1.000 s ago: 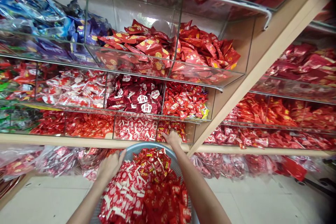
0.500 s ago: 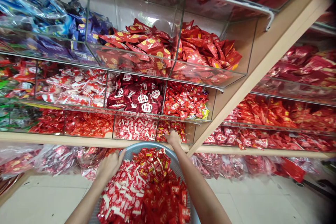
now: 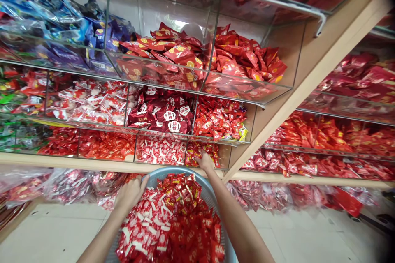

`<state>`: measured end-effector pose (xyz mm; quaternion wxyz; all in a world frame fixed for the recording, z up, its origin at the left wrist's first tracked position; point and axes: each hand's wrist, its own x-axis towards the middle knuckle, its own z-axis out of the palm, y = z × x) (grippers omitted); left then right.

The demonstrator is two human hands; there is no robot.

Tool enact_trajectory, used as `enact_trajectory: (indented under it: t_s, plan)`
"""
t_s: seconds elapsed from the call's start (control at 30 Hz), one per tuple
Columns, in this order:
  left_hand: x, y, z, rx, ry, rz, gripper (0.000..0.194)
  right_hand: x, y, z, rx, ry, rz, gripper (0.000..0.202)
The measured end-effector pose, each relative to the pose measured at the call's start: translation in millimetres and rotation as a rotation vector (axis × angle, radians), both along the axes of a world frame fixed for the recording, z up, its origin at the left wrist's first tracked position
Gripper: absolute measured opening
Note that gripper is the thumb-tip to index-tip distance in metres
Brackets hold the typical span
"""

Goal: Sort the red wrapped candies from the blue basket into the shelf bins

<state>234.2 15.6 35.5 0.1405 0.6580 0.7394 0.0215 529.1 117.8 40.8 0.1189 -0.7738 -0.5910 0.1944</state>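
Note:
My left hand [image 3: 131, 194] is closed on the rim of a blue plastic basket [image 3: 212, 192], with its thumb over the edge. Inside the basket lie red-and-white wrapped candies [image 3: 145, 226] on the left, red-and-gold ones [image 3: 182, 189] at the far side, and plain red-wrapped ones [image 3: 194, 232] on the right. Beyond the rim, my right hand [image 3: 205, 161] reaches into a low clear bin of red-and-gold wrapped candies [image 3: 212, 150]. Its fingers are bent down among the candies, and their tips are partly hidden.
Clear bins of red-and-white candies [image 3: 162, 151], maroon packets [image 3: 169, 117] and small red candies [image 3: 219, 117] surround my right hand. A slanted wooden post [image 3: 296, 94] stands to its right. Bagged candies [image 3: 69, 187] lie under the wooden shelf edge [image 3: 101, 165], above the tiled floor [image 3: 61, 230].
The view has shifted slightly, so the shelves appear a little farther right. Both hands stay in nearly the same places, left on the basket rim and right in the bin.

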Motion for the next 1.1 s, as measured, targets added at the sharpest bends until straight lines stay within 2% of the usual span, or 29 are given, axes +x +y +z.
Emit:
enact_trajectory:
  t_s: [0.13,0.27,0.57,0.8,0.97,1.1]
  plan:
    - [1.3,-1.3,3.3,-0.006,-0.006,0.002,0.069,1.3,3.3,-1.3,-0.013,-0.009,0.082,0.042]
    - [2.1,-1.6,4.3,-0.011,-0.012,0.001,0.07,1.0,11.0,-2.8,-0.056,0.002,0.104,0.046]
    - [-0.6,1.6,-5.3,0.003,-0.009,-0.003,0.07,-14.3,15.3,-7.5,-0.093,-0.031,0.15,0.043]
    - [-0.5,1.2,-4.8,0.015,0.025,-0.008,0.067,-14.5,15.4,-11.3,-0.04,-0.009,0.193,0.039]
    - [-0.8,2.2,-6.9,0.018,0.027,-0.01,0.07,-12.8,15.7,-12.3,0.022,0.025,0.152,0.031]
    - [-2.2,1.5,-9.5,0.025,0.015,-0.009,0.072,-4.2,14.3,-5.2,0.086,0.053,0.112,0.028]
